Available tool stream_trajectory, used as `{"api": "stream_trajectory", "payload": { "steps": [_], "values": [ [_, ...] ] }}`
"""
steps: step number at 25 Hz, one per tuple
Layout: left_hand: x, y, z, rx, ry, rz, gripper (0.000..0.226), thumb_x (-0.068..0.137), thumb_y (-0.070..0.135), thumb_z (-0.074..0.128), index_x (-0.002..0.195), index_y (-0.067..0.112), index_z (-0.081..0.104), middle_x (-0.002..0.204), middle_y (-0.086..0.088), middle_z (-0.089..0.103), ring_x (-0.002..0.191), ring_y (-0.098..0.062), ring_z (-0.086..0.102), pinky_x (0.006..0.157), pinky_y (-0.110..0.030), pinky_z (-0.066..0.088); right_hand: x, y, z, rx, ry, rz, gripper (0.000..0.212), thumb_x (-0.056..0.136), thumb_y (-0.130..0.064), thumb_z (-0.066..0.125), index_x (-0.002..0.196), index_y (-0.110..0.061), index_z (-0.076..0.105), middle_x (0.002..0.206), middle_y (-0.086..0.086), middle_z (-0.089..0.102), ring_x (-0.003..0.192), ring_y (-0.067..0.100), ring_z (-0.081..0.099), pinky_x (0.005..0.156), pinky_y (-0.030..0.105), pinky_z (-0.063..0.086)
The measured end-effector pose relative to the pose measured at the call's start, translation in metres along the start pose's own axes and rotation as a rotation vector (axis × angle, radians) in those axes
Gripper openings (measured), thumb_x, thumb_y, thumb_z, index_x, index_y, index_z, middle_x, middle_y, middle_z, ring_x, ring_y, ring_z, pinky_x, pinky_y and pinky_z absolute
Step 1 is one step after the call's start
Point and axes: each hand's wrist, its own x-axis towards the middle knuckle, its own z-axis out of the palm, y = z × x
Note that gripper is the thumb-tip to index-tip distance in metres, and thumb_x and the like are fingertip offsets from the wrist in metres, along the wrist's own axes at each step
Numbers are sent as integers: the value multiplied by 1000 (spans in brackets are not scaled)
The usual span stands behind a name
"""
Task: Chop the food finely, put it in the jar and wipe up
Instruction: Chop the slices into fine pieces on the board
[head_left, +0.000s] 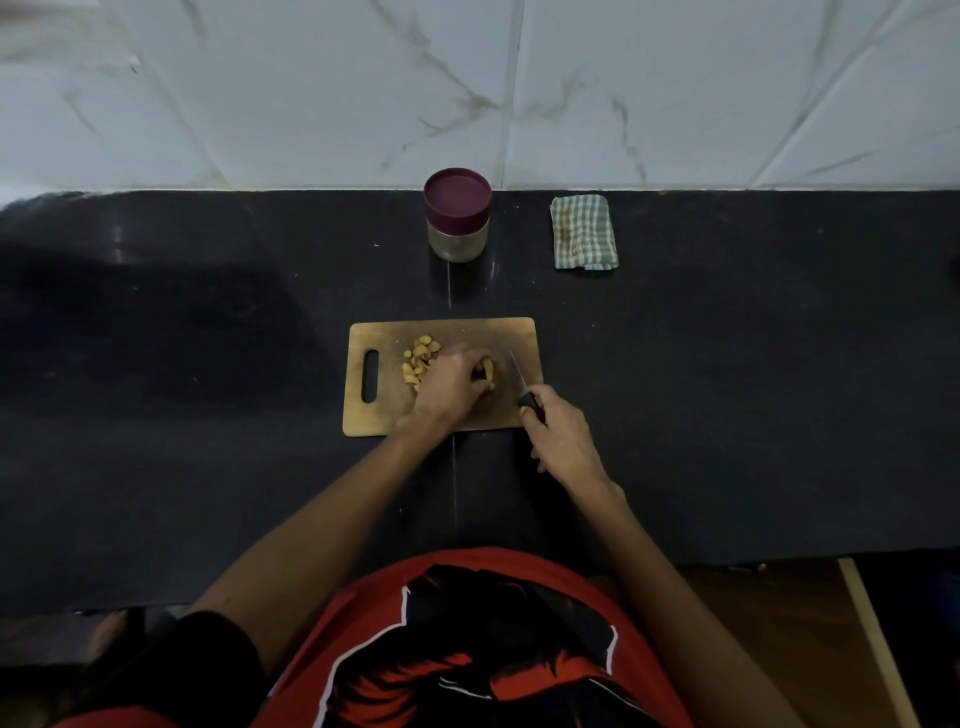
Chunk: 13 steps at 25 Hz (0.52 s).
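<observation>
Head view: unlabelled jar (457, 215), lid (457, 193) on; no legible writing.

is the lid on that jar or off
On. The maroon round lid sits squarely on top of the upright clear glass jar, covering its mouth.

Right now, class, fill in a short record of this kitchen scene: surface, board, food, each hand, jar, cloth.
surface: black stone counter
board: wooden chopping board with handle slot, lying flat
food: yellow food pieces, piled on the board's left half
left hand: pinches one yellow piece
right hand: grips black-handled knife, blade over the board
jar: clear jar with maroon lid, lid on
cloth: folded green checked cloth, right of jar
</observation>
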Motion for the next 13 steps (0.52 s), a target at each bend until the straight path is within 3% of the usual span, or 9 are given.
{"api": "stream_trajectory", "payload": {
  "steps": [2,4,7,10,13],
  "values": [
    [0,-1,2,-27,22,-40,51,82,13,69,130,13,52,115,-6,61,104,-17,59,93,-30,49,-1,-3,2,15,-13,6,28,103,-24,44,131,-24,45,107,7,59,72,18,64,48,25,52],
    [1,-2,2,-45,40,-48,44,84,12,67,126,13,56,114,-7,62,103,-18,59,93,-30,48,-1,-6,3,-1,-27,7,26,104,-23,41,130,-25,43,101,5,60,70,15,61,59,35,57],
    [-1,-2,3,-27,51,-18,35,86,9,63,120,13,62,116,-7,61,105,-18,58,95,-31,46,0,-13,8,-25,-63,24,26,105,-25,40,131,-23,42,94,-1,57,73,13,61,66,36,57],
    [-3,-2,5,-24,88,-20,35,85,8,64,120,13,63,116,-6,62,107,-17,58,97,-31,46,1,-20,16,-63,-38,34,24,105,-27,40,125,-17,48,101,4,60,85,22,66,76,46,58],
    [-3,-3,6,-39,103,-14,33,84,7,65,117,12,64,113,-5,63,104,-16,58,94,-29,47,1,-24,22,-77,-14,71,21,104,-27,40,118,-15,51,102,6,61,88,22,66,79,47,58]
  ]
}}
